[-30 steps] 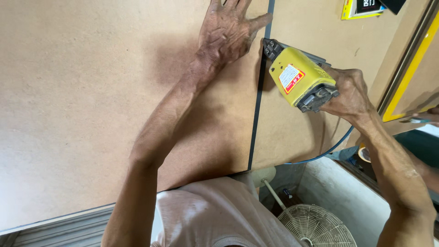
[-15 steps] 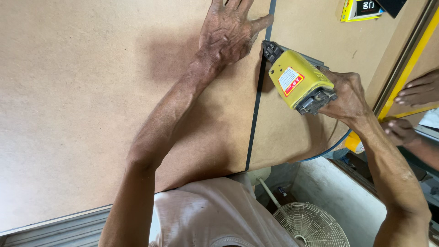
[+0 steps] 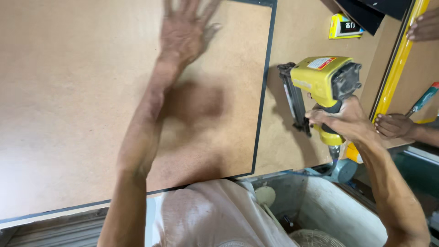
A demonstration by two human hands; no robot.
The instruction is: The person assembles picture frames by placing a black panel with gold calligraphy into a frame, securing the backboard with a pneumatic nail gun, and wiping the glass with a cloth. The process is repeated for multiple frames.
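From the head view, a wide brown board [image 3: 91, 100] with a dark edge strip [image 3: 264, 87] lies on the tan surface [image 3: 302, 36], beside a yellow rail [image 3: 397, 64]. Bare board stretches leftward. The left hand [image 3: 185, 32], blurred, hovers with fingers spread, holding nothing. The right hand [image 3: 346, 121] has its fingers clenched around the grip of the yellow nail gun [image 3: 320, 87], just right of the strip.

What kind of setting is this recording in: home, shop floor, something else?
Probably a small carpentry or frame-making workshop. The right hand grips a yellow pneumatic nail gun over a large brown fibreboard panel with a dark edge strip, and another person's hand works alongside.
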